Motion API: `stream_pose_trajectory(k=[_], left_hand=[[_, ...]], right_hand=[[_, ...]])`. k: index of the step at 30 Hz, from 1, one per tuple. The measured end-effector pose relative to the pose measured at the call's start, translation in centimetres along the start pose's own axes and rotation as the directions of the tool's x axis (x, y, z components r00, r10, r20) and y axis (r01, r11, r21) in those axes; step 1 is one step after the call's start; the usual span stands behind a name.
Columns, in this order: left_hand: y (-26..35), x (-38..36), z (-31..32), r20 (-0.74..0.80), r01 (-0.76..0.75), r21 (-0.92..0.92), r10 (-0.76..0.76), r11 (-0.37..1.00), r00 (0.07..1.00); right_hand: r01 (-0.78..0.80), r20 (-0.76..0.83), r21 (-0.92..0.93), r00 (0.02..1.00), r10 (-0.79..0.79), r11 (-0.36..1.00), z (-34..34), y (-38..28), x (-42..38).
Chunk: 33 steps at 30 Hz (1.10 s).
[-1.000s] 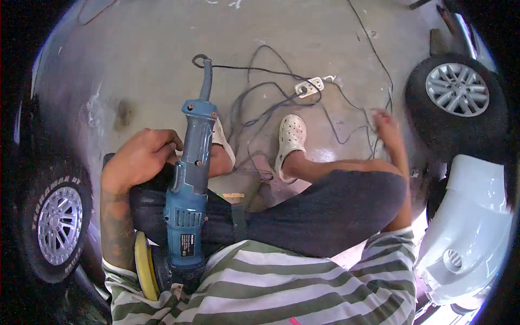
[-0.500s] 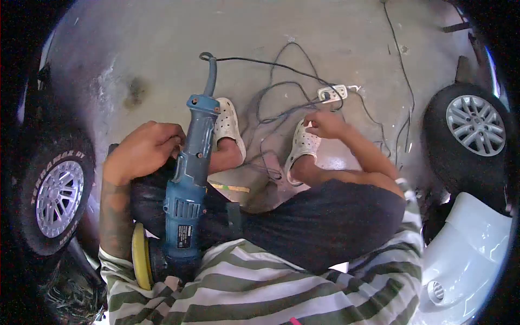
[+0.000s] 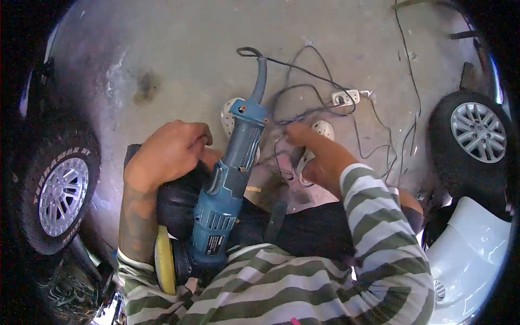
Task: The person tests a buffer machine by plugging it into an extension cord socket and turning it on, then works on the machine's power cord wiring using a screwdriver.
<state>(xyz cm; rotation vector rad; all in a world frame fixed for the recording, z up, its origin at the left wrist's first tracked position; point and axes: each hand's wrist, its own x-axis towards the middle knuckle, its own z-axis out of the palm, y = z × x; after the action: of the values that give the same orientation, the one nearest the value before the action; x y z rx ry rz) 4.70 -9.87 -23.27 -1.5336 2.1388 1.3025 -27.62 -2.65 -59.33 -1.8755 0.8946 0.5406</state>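
The tool [image 3: 219,211] looks smooth, hard plastic; the shirt [image 3: 271,279] is soft, matt cloth, the fender [image 3: 474,249] glossy, and 2 rims [image 3: 61,196] metallic.

My long polishing machine [image 3: 225,189] is blue and dark grey, with a yellow round pad [image 3: 164,260]. My knit sleeve [image 3: 374,206] has white and olive-green stripes, and my cloth trousers [image 3: 314,230] are black. My holed rubber clogs [image 3: 323,130] are off-white; the rectangular power strip [image 3: 345,98] is white, the smooth concrete floor [image 3: 189,59] grey, and the curved car panel [image 3: 471,254] glossy pale white.
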Motion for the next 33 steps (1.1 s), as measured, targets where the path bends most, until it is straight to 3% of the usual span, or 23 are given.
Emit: stream_pose_trajectory(k=[2, 3, 5, 8, 12, 14, 15, 16, 17, 18, 20, 21, 23, 24, 26, 28, 30, 31, 32, 33], left_hand=[[-0.1, -0.1, -0.1, 0.017, 0.027, -0.006, -0.027, 1.0, 0.999], [0.0, -0.1, 0.0, 0.017, 0.005, -0.01, -0.005, 1.0, 1.0], [0.1, -0.1, 0.0, 0.013, -0.018, -0.013, 0.018, 1.0, 1.0], [-0.3, 0.0, -0.1, 0.011, 0.004, -0.028, -0.004, 1.0, 1.0], [-0.3, 0.1, 0.0, 0.043, 0.014, -0.04, -0.013, 0.999, 0.999], [-0.4, 0.0, -0.1, 0.036, 0.019, -0.032, -0.018, 0.999, 0.999], [-0.6, 0.1, 0.1, 0.013, -0.019, -0.016, 0.019, 1.0, 1.0], [-0.6, 0.3, 0.2, -0.01, -0.055, 0.001, 0.055, 0.998, 0.998], [-0.2, 0.5, -0.1, 0.033, -0.001, 0.055, -0.001, 0.998, 0.999], [-0.2, 0.5, -0.1, 0.025, 0.025, 0.06, -0.026, 0.998, 0.999], [-0.5, 0.6, 0.4, 0.01, -0.026, 0.063, 0.026, 0.998, 1.0], [-0.8, 0.7, 0.7, -0.007, -0.018, 0.037, 0.018, 0.999, 1.0], [-0.7, 0.9, 1.0, 0.008, -0.001, 0.057, 0.001, 0.998, 1.0], [-0.5, 1.2, 1.0, 0.018, 0.002, 0.076, -0.003, 0.997, 1.0], [-0.6, 1.6, 1.4, 0.019, -0.019, 0.092, 0.017, 0.996, 1.0], [0.0, 2.0, 1.2, 0.013, -0.045, 0.112, 0.043, 0.993, 0.999], [1.0, 2.2, 1.0, 0.069, -0.011, 0.167, 0.0, 0.986, 0.998], [1.1, 2.1, 0.7, 0.056, -0.023, 0.17, 0.014, 0.985, 0.998], [1.4, 2.3, 0.8, 0.077, -0.026, 0.202, 0.01, 0.979, 0.997], [1.5, 2.4, 1.0, 0.1, -0.029, 0.232, 0.006, 0.972, 0.995]], right_hand=[[-0.146, 0.06, -0.078, 0.987, 0.151, 0.986, -0.9, -3.2, -0.2], [-0.148, 0.058, -0.078, 0.987, 0.153, 0.986, 0.5, -2.4, 0.6], [-0.234, -0.104, -0.018, 0.967, 0.231, 0.972, 2.6, -1.2, 2.5], [-0.224, -0.161, 0.031, 0.961, 0.226, 0.974, 0.2, -4.8, 1.1], [-0.176, -0.276, 0.071, 0.942, 0.189, 0.982, 2.0, -5.3, 2.0], [-0.27, -0.318, 0.152, 0.898, 0.306, 0.951, 2.3, -5.6, 2.9], [-0.237, -0.316, 0.151, 0.908, 0.274, 0.96, 1.3, -6.4, 3.0], [-0.306, -0.255, 0.179, 0.903, 0.345, 0.935, 0.3, -6.8, 2.5], [-0.378, -0.191, 0.198, 0.89, 0.414, 0.904, -0.3, -7.2, 2.1], [-0.354, -0.19, 0.194, 0.901, 0.389, 0.915, 0.1, -7.5, 1.8], [-0.153, -0.475, 0.253, 0.841, 0.261, 0.955, 0.5, -7.4, 1.0], [-0.139, -0.475, 0.25, 0.845, 0.246, 0.958, 1.9, -5.5, 1.9], [0.076, -0.447, 0.001, 0.892, -0.068, 0.997, 6.0, -0.8, 5.2], [0.073, -0.455, -0.006, 0.888, -0.068, 0.997, 5.0, -0.8, 5.2], [0.165, -0.314, -0.151, 0.927, -0.205, 0.975, 2.4, -0.2, 4.4], [0.1, -0.336, -0.133, 0.932, -0.14, 0.986, -3.0, 1.7, 2.6], [-0.074, -0.409, -0.198, 0.913, -0.014, 0.977, -11.9, 0.4, -2.5], [-0.294, -0.315, -0.225, 0.924, 0.216, 0.929, -17.5, -2.3, -5.6], [-0.311, -0.426, -0.218, 0.883, 0.196, 0.925, -20.3, -1.0, -7.9], [-0.436, -0.698, -0.112, 0.674, 0.242, 0.893, -21.9, -1.6, -10.5]])
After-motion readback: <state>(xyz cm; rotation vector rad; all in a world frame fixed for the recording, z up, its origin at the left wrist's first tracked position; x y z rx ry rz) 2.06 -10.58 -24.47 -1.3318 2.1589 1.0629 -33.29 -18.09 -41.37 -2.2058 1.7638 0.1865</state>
